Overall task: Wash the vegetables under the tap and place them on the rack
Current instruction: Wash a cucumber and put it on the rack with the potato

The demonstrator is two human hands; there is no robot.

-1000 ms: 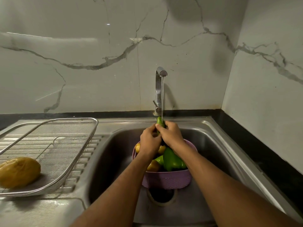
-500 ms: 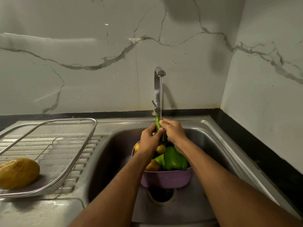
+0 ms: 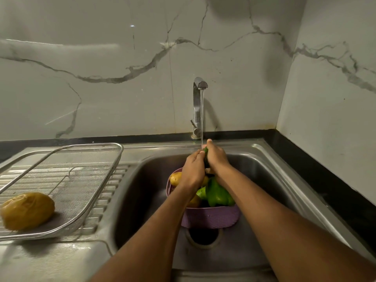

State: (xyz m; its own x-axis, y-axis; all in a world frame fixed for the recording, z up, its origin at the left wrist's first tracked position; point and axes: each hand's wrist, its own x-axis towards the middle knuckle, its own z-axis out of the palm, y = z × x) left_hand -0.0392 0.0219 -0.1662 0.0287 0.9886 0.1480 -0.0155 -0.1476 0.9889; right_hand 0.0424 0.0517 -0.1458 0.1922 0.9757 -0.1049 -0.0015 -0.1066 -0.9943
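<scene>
Water from the chrome tap [image 3: 199, 102] strikes the slim dark-green vegetable [image 3: 206, 157], clasped between left hand [image 3: 193, 169] and right hand [image 3: 216, 157] above the purple plastic colander [image 3: 211, 219]; turning it should rinse every side.

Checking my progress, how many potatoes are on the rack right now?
1: a single potato lies at the near left end of the rack. Other potatoes remain in the purple basket.

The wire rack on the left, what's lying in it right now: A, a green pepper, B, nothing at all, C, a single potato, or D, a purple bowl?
C: a single potato lies in the wire rack; the green pepper sits in the purple bowl in the sink.
</scene>
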